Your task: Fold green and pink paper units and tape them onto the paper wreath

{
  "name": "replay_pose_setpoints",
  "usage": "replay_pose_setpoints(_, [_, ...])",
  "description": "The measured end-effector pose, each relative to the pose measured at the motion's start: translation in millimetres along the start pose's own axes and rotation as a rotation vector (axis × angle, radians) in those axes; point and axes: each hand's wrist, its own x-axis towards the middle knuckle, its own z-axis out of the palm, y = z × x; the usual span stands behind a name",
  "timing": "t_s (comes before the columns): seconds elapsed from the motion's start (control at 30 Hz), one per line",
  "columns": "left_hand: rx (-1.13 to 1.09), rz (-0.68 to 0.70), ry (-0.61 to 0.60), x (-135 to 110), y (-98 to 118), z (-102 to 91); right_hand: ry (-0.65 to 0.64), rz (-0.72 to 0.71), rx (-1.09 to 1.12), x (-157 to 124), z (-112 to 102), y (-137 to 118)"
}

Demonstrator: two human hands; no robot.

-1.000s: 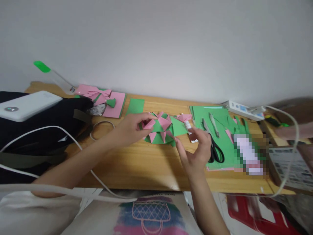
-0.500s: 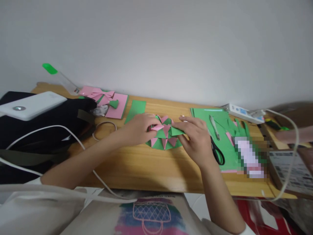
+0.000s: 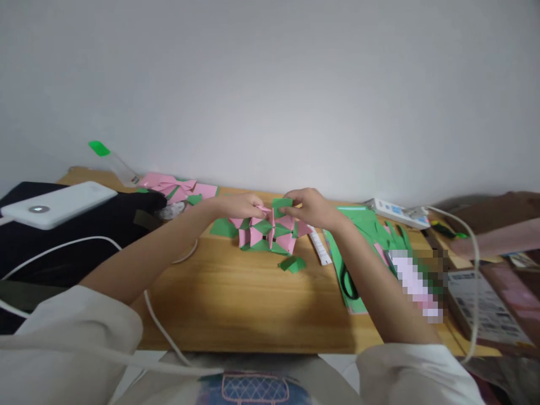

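Observation:
A folded paper model (image 3: pixel 262 239) of pink and green pieces stands raised over the table, its tiers of points facing me. My left hand (image 3: pixel 243 206) pinches its upper left edge. My right hand (image 3: pixel 311 208) grips a green folded flap (image 3: pixel 282 207) at the model's upper right, thumb and fingers closed on it. A small loose green folded piece (image 3: pixel 292 264) lies on the table just below. To the right rests a white tube (image 3: pixel 319 246). My fingers hide parts of the model's top.
Green sheets (image 3: pixel 333 253) with black scissors (image 3: pixel 349 284) lie to the right, and a power strip (image 3: pixel 396 214) behind them. Pink papers (image 3: pixel 169 184) are at the back left. A white power bank (image 3: pixel 59 203) sits on a black bag (image 3: pixel 126 211). Another person's arm (image 3: pixel 485 242) shows at far right.
The model has been tipped up, so its side now faces me. My right hand has moved to its top right. A loose green piece and the white tube now show.

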Motion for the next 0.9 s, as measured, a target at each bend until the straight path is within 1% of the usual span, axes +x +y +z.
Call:
replay_pose_setpoints(0.07, [-0.017,0.019,-0.013,5,-4,-4.8,-0.071,0.015,0.049,8,-3,6])
replay_pose_setpoints(0.2, [-0.044,0.046,-0.037,10,-11,-7.1,-0.23,0.029,0.165,16,-8,14])
replay_pose_setpoints(0.3, [-0.058,0.066,-0.041,11,-15,-7.6,-0.339,0.033,0.239,21,-14,15])
replay_pose_setpoints(0.4, [-0.072,0.098,-0.03,13,-17,-7.7,-0.42,0.048,0.282,27,-21,16])
replay_pose_setpoints(0.53, [-0.083,0.141,-0.019,15,-18,-6.5,-0.477,0.087,0.32,34,-26,16])
replay_pose_setpoints(0.67, [-0.079,0.165,-0.003,14,-15,-5.7,-0.501,0.123,0.373,35,-28,15])
replay_pose_setpoints(0.8, [-0.051,0.165,0.027,5,-9,-3.3,-0.512,0.144,0.447,30,-28,11])
replay_pose_setpoints(0.9, [-0.022,0.151,0.041,-5,-3,0.9,-0.55,0.154,0.511,25,-26,9])
